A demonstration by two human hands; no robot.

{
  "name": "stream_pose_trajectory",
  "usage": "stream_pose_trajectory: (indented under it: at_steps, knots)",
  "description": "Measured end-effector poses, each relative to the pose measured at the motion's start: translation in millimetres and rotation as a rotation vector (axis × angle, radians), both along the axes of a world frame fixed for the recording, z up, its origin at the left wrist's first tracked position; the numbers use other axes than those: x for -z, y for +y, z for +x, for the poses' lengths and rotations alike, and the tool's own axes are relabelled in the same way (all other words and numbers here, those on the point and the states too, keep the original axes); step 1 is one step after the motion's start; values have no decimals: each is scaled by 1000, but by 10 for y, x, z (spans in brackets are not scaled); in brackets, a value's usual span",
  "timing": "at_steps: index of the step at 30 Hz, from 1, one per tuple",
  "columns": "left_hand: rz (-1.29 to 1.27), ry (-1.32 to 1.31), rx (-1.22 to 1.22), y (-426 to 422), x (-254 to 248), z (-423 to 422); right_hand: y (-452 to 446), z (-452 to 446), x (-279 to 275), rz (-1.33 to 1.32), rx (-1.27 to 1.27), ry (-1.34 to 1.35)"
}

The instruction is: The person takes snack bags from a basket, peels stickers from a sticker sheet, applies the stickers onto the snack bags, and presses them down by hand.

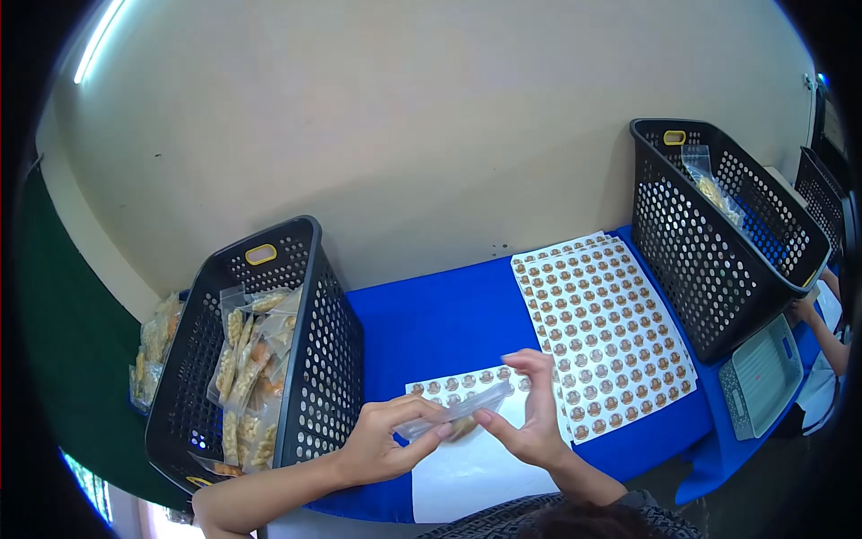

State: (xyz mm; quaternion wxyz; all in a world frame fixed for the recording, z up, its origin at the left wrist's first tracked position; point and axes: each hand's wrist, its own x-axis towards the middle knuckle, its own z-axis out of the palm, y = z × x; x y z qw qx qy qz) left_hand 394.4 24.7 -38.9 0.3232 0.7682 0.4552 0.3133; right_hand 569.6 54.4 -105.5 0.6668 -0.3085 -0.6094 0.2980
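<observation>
My left hand [388,440] pinches a small clear plastic zip bag [480,402] between thumb and fingers, above the table. Something pale yellowish shows low in the bag, partly hidden by my fingers. At the bag's right side is my right hand [536,427], its thumb near or touching the plastic and its fingers raised apart from the thumb. Under both hands lies a partly used sticker sheet [449,490], with round brown stickers left along its far end and bare white backing nearer me.
A black perforated basket [328,377] on the left holds several bagged snacks [247,377]. Stacked sticker sheets [602,332] lie right of centre on the blue tablecloth [431,314]. Another black basket [691,260] stands right, beside a grey-green tray [763,377] and another person's arm [831,337].
</observation>
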Motion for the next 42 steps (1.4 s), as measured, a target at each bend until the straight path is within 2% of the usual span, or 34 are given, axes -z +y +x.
stream_pose_trajectory:
  at_steps: [2,3,4,7,9,12,19,24,29,31,33,35,37,38,39,41,42]
  knots:
    - [35,-3,39,6,10,-4,51,58,58,-168,-515,-54]
    - [2,22,72,8,13,-8,33,53,157,-295,-706,20]
    - [-31,48,104,11,12,-13,15,56,149,-227,-739,-15]
    - [-51,45,77,-1,-27,14,-26,66,124,-248,-721,-23]
    - [-44,32,56,11,-21,19,-23,71,113,-214,-606,-127]
    - [0,21,61,37,3,6,-55,11,4,-136,-550,-26]
    - [-55,103,93,8,-31,31,-23,29,114,-100,-562,-99]
    - [-38,147,95,-22,-92,26,12,56,130,-68,-607,7]
    - [-10,69,13,-20,-97,-5,49,153,114,-65,-592,16]
    - [-13,88,29,-3,-71,-54,70,209,109,-133,-576,-23]
    - [-17,106,46,19,-20,-54,82,222,134,-89,-554,-36]
    - [60,-77,-81,37,35,-14,101,183,188,-41,-532,-48]
    - [111,-41,-125,35,33,-28,106,78,246,-214,-386,396]
    - [159,-6,-167,39,25,-37,104,73,223,-209,-388,395]
    - [65,65,-146,25,-12,-46,90,79,182,-334,-423,453]
    - [57,208,42,19,-42,-28,9,52,61,-490,-466,486]
    - [80,273,125,-9,11,-6,-10,-34,198,-362,-456,439]
